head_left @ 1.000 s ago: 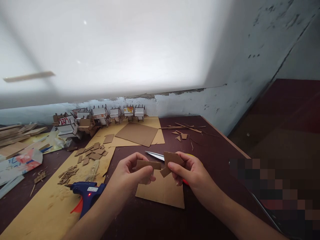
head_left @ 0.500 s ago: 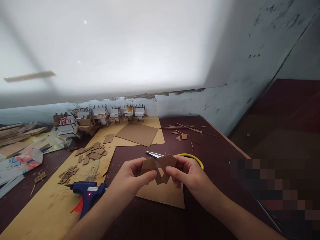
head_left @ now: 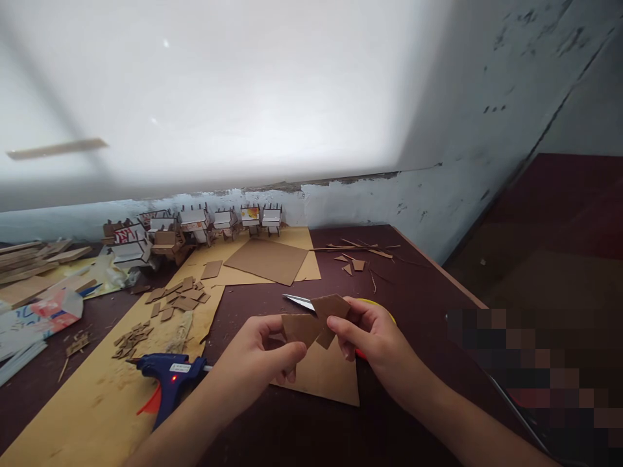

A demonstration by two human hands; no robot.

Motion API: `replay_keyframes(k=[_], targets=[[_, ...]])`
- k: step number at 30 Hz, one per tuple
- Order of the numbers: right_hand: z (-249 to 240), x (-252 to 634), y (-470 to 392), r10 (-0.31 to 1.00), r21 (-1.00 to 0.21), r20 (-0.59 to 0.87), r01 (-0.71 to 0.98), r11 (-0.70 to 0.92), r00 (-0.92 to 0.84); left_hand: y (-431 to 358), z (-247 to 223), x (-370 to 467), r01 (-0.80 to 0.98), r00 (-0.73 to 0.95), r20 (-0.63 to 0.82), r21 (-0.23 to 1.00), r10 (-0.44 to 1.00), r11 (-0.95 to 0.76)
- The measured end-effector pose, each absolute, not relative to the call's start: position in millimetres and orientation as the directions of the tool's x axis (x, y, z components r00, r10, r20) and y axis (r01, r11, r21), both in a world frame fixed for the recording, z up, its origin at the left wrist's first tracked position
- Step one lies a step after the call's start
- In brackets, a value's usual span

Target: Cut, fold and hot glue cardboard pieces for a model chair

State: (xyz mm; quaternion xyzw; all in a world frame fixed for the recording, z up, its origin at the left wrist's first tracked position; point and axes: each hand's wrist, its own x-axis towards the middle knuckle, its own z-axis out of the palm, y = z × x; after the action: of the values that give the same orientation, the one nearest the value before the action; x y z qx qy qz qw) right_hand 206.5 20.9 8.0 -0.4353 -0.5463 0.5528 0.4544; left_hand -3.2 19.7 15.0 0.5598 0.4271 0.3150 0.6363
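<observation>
Between thumb and fingers, my left hand (head_left: pixel 265 353) grips a small cut cardboard piece (head_left: pixel 299 329). My right hand (head_left: pixel 367 331) pinches another angular cardboard piece (head_left: pixel 331 314), its edge close to or overlapping the first; I cannot tell whether they touch. Under both hands lies a larger cardboard sheet (head_left: pixel 326 383), partly covered by them. Just behind the pieces rest scissors (head_left: pixel 299 301), blades pointing left, with the yellow and red handles mostly hidden by my right hand.
A blue glue gun (head_left: pixel 168 373) with a lit red light lies beside my left forearm on yellow board (head_left: pixel 97 402). Small cardboard pieces (head_left: pixel 180 298) are heaped behind it. Miniature cardboard chairs (head_left: pixel 224 220) line the wall. Scraps (head_left: pixel 357 264) and a cardboard sheet (head_left: pixel 267 259) lie farther back.
The two cardboard pieces have turned in my fingers. The left one has tilted and dropped slightly, while the right one has shifted a little up and right. The surroundings look unchanged.
</observation>
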Motion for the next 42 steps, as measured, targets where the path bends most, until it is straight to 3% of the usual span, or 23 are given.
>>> replay_keyframes(k=[9,15,22,28,35,42], targets=[[8.3,206.2,22.2,0.973,-1.000,0.011,-0.011,0.008,-0.229,20.0,18.8,-3.3,0.149,0.427,-0.123,0.987,0.896,0.064],[6.8,207.4,21.3,0.964,-1.000,-0.004,-0.017,-0.009,-0.265,18.6,19.5,-2.4,0.022,0.456,-0.112,0.993,0.883,0.114],[6.9,205.6,20.8,0.964,-1.000,-0.024,-0.013,-0.028,-0.267,21.3,19.9,-2.4,0.107,0.359,-0.092,0.993,0.929,0.057],[7.2,203.9,21.1,0.984,-0.998,-0.028,-0.043,-0.037,-0.176,21.0,15.7,-1.8,0.053,0.300,-0.109,0.994,0.948,0.097],[8.4,204.0,20.9,0.981,-0.997,-0.053,-0.051,-0.063,-0.185,23.2,11.3,-4.3,0.080,0.358,-0.054,0.996,0.932,0.027],[9.5,203.8,20.5,0.982,-0.991,-0.065,-0.103,-0.084,-0.175,21.6,12.7,-3.4,0.121,0.384,-0.105,0.991,0.917,0.062]])
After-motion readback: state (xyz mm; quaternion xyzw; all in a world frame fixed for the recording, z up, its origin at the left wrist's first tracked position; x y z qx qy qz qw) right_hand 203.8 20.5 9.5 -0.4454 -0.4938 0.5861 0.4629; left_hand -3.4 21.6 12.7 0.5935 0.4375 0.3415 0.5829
